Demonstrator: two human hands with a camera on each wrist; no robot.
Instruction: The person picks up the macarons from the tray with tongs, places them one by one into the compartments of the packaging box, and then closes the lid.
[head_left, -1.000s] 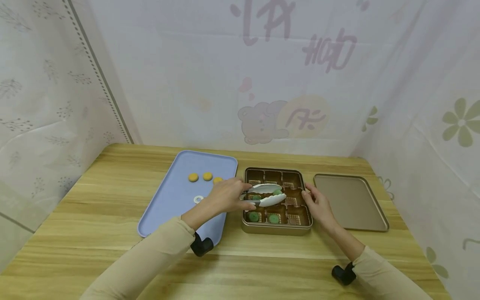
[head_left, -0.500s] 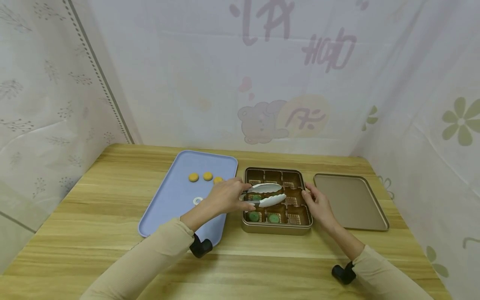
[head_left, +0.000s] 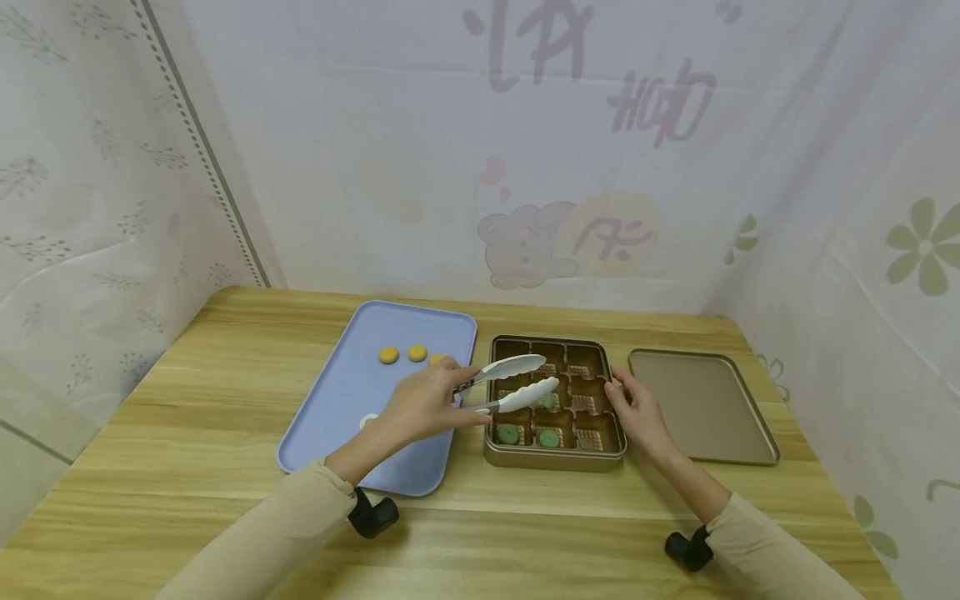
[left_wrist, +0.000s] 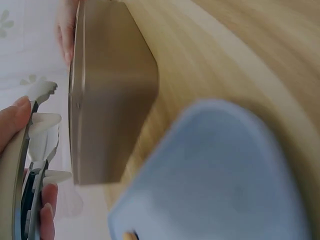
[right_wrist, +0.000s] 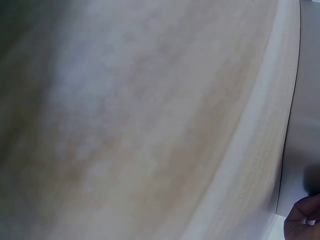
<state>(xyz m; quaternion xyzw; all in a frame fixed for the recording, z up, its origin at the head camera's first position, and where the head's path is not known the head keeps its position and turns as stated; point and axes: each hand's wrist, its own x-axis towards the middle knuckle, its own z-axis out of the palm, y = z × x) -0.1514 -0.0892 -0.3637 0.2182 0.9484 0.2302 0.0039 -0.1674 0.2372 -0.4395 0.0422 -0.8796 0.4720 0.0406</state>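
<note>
My left hand (head_left: 427, 400) holds a pair of tongs (head_left: 528, 395), thumb and fingers on its two arms. The white scalloped tips stand apart over the left part of a gold tin (head_left: 555, 459), nothing between them. Inside the tin a brown divided insert carries round green cookies (head_left: 549, 437) in front and middle compartments; the tongs partly cover the middle row. My right hand (head_left: 636, 410) rests at the tin's right side, fingertips on its rim. In the left wrist view the tongs (left_wrist: 45, 125) are beside the tin's wall (left_wrist: 112, 90).
A blue tray (head_left: 330, 400) lies left of the tin, with several yellow cookies (head_left: 416, 353) and a white ring (head_left: 367, 421) partly behind the left hand. A flat gold lid (head_left: 701, 404) lies on the wooden table (head_left: 525, 533) to the right. Printed cloth hangs behind.
The tongs let go of a green cookie in the middle compartment. My left hand has drawn back left with the tongs, which lifted off the insert. My right hand stays at the tin.
</note>
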